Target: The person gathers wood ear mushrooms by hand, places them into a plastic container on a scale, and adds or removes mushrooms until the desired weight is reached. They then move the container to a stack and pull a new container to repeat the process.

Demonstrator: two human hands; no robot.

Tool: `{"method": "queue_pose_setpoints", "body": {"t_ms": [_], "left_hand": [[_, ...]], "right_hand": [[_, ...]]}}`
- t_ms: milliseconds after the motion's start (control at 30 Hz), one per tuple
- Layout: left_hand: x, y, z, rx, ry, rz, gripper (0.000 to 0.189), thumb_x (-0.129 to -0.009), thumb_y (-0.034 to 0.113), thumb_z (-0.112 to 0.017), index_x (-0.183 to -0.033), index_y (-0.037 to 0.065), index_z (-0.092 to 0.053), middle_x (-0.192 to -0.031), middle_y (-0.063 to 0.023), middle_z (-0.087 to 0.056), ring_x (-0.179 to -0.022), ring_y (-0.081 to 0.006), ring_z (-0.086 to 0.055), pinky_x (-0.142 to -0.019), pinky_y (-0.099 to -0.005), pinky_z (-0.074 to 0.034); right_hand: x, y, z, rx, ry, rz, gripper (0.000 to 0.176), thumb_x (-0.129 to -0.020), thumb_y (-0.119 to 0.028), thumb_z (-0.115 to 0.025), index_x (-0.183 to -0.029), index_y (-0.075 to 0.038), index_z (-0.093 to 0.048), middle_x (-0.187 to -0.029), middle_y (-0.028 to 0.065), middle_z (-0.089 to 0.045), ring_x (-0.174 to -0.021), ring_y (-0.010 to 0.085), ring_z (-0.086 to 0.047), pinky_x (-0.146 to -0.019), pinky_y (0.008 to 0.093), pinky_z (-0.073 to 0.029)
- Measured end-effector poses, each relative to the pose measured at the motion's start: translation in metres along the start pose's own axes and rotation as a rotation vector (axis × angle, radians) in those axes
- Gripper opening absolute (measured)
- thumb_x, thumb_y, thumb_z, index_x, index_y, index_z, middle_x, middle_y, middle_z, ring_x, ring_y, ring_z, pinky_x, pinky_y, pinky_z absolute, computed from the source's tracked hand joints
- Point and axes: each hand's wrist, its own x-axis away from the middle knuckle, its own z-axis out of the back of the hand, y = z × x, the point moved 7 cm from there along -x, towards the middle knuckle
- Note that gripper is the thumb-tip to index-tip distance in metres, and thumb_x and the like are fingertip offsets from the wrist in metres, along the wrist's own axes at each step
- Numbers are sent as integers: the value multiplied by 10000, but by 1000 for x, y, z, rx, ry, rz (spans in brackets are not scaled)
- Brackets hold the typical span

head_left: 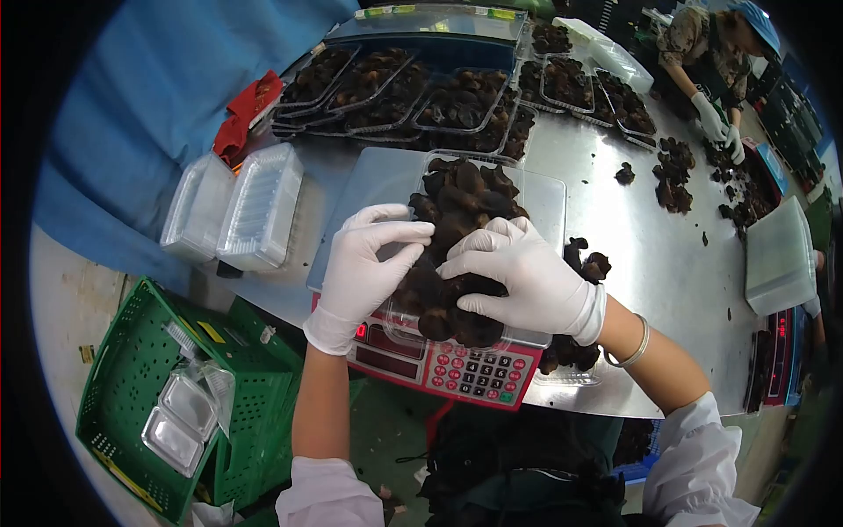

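A clear plastic tray (399, 318) heaped with dark brown wood ear mushrooms (461, 198) rests on the platform of a red kitchen-style scale (413, 364). At the left side of the heap, my left hand (369, 263) in a white glove has its thumb and index finger curved close together on the mushrooms' edge. My right hand (527, 277), also gloved, lies over the middle of the heap, its fingers bent around some mushrooms. What is under the right palm is hidden. Part of the scale's display shows red digits.
Filled trays (461, 101) line the back of the metal table (615, 211). Stacked clear trays (261, 206) stand left. Loose mushrooms (674, 176) lie right, near a gloved co-worker (716, 70). A green crate (132, 395) stands below left; another scale (780, 356) is far right.
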Motion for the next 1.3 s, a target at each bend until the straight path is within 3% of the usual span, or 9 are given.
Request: {"method": "queue_pose_setpoints", "body": {"t_ms": [300, 433, 633, 767, 833, 933, 1033, 1200, 1300], "left_hand": [[26, -9, 45, 351, 242, 173, 248, -908, 13, -616, -1140, -2, -702, -1071, -95, -712, -1060, -167, -636, -995, -311, -452], [45, -9, 46, 409, 351, 194, 219, -958, 40, -589, -1140, -16, -696, -1045, -87, -720, -1025, -161, -645, -993, -308, -450], [72, 6, 47, 410, 459, 151, 269, -992, 129, -563, -1161, -51, -669, -1059, -128, -718, -1034, -179, -651, -1014, -327, -441], [102, 0, 44, 473, 494, 199, 273, -992, 125, -560, -1167, -60, -658, -1049, -133, -713, -1027, -188, -651, -1015, -329, -441], [116, -2, 48, 495, 571, 196, 229, -981, 53, -543, -1130, -55, -678, -1037, -122, -717, -1014, -174, -657, -960, -319, -481], [125, 1, 47, 446, 586, 211, 211, -963, 5, -548, -1116, -50, -682, -1050, -106, -695, -988, -163, -651, -926, -297, -490], [114, 22, 31, 312, 510, 139, 213, -868, -73, -631, -1054, -6, -708, -1012, -85, -676, -906, -159, -621, -840, -289, -492], [84, 93, -15, -201, 154, -226, 314, -688, 42, -802, -987, 128, -755, -941, -5, -686, -880, -234, -582, -804, -364, -475], [88, 95, -19, -195, 201, -224, 254, -718, 22, -791, -957, 102, -758, -900, -13, -694, -850, -224, -595, -772, -341, -483]], "right_hand": [[24, 26, 27, -299, 298, -222, 173, -841, -123, -706, -1003, -177, -727, -1003, -26, -702, -999, 187, -596, -968, 380, -357], [16, 5, 17, -9, 131, -77, 407, -816, -172, -711, -1221, -206, -674, -1197, 33, -654, -1148, 242, -536, -1011, 435, -344], [9, 1, -7, 57, 1, -13, 330, -783, -177, -773, -1096, -201, -673, -1214, 24, -656, -1228, 221, -530, -1149, 540, -231], [24, 6, 24, -188, 338, -23, 328, -774, -98, -772, -1085, -134, -672, -1130, 12, -683, -1074, 219, -619, -1133, 438, -290], [43, 19, 36, -572, 515, -248, 302, -829, -35, -724, -1123, -51, -658, -1109, 45, -683, -1073, 166, -619, -984, 308, -455], [69, 29, 49, -714, 606, -400, 269, -864, -41, -694, -1129, -31, -651, -1095, 46, -675, -1070, 138, -606, -955, 297, -476], [73, 30, 47, -598, 514, -433, 260, -881, -41, -675, -1139, -25, -644, -1079, 36, -666, -1064, 126, -600, -936, 284, -490], [24, -2, 29, -128, 320, -90, 309, -819, -183, -749, -1109, -98, -689, -1080, 78, -702, -1049, 275, -618, -966, 384, -434], [6, -8, 20, 132, 312, 9, 289, -836, -238, -729, -1092, -114, -681, -1005, 76, -679, -1013, 281, -601, -944, 408, -426]]}}
